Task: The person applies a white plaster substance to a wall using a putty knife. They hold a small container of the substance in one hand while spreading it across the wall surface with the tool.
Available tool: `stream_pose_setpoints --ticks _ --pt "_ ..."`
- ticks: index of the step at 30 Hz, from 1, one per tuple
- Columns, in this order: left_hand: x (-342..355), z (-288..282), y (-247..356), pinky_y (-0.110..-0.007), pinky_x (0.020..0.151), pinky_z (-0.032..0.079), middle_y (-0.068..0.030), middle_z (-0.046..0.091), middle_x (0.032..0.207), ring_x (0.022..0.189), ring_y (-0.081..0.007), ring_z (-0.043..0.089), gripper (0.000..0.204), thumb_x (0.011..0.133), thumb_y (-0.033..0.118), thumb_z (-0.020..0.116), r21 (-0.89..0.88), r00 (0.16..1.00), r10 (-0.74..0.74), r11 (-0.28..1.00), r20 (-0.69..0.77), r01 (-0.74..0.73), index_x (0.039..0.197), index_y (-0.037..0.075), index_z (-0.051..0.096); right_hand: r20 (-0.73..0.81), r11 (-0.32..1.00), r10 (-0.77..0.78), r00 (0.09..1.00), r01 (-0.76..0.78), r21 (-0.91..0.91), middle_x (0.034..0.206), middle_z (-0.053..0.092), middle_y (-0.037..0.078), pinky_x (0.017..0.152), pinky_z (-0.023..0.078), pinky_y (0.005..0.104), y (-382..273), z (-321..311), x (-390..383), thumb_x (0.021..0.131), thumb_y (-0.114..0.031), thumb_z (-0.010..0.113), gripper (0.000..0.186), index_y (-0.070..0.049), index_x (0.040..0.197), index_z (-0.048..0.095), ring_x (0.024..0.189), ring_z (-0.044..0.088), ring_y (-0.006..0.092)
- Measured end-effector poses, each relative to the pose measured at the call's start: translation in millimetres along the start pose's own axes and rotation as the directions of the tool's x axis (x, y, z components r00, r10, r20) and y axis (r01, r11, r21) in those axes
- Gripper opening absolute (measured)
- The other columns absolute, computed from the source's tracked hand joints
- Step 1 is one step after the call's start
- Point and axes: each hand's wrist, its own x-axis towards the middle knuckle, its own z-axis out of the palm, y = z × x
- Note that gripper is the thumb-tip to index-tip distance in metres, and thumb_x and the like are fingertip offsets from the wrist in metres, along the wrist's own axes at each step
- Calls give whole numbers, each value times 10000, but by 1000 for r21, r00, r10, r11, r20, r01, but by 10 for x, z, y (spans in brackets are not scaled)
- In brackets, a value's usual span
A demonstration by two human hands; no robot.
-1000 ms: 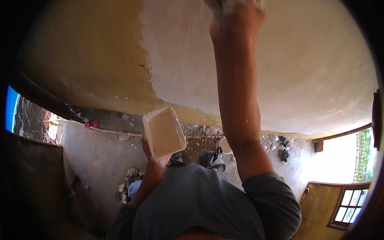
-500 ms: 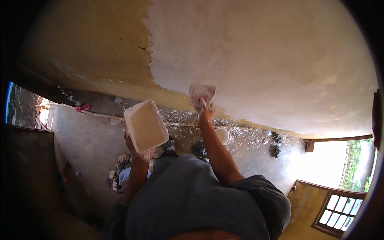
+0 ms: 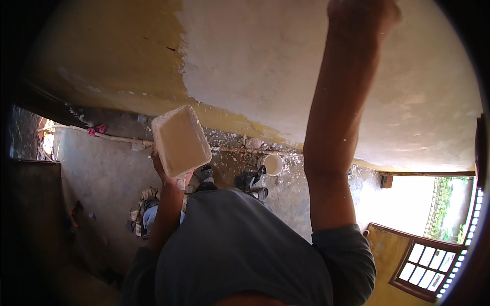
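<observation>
My left hand point(image 3: 167, 172) holds a rectangular tub point(image 3: 207, 154) from below and its left side. Its rim is smeared white, and a smooth cream-coloured paste point(image 3: 179, 138) lies inside. My right arm point(image 3: 339, 112) reaches up across the wall point(image 3: 255, 61). The right hand point(image 3: 363, 13) is blurred at the top edge of the picture, and its fingers and anything in them are out of sight. Most of the wall carries a pale whitish coat, while its left part and a low strip are bare yellow point(image 3: 127, 46).
A white bucket point(image 3: 273, 164) stands on the splattered floor by my feet. A long pole point(image 3: 120, 138) lies along the wall's foot. Rags and a small bottle point(image 3: 145, 214) lie left of me. At the right are a bright doorway point(image 3: 408, 204) and a paned window point(image 3: 426, 268).
My right hand has left the low part of the wall, where it pressed a flat tool, and swung up and right. The tub has shifted slightly up and left in view.
</observation>
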Motion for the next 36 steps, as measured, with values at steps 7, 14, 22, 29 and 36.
stream_pose_setpoints --ticks 7,14,22,29,36 --pt "-67 -248 5 -387 542 607 -27 659 1082 864 -213 701 525 979 577 429 106 997 58 993 -46 -53 1273 161 559 -440 849 495 750 -524 62 1138 642 129 780 599 385 1028 -1228 -1978 854 -150 773 484 56 1247 580 1011 662 232" --pt "-77 -496 209 -434 728 614 -35 640 1185 1043 -237 669 575 981 590 421 135 915 -161 984 369 118 1361 169 517 -638 492 713 292 -856 159 1081 639 57 733 568 346 1322 -2860 -4211 888 -75 729 407 -96 1268 587 904 637 194" --pt "-20 -121 -5 -521 881 570 -35 598 1335 1169 -273 625 631 947 596 455 38 995 -13 999 94 9 1430 191 482 -294 800 591 751 -501 330 1198 619 69 842 574 421 -1 -1296 -2150 919 -12 618 654 -159 1503 361 1020 650 218" --pt "22 130 -102 -519 890 567 -49 610 1290 1141 -273 631 583 957 562 467 -8 982 -105 994 157 108 1394 178 513 30 991 8 1000 -12 135 1197 631 131 828 582 452 -729 -298 375 909 -56 658 476 -49 1350 480 1028 662 244" --pt "-113 -56 -10 -510 851 580 -44 640 1214 1096 -262 646 542 962 556 469 -8 921 -202 976 333 217 1324 163 557 -363 978 206 909 -201 53 1197 643 192 813 589 483 126 -871 -826 898 -100 699 354 60 1198 600 1036 673 271"
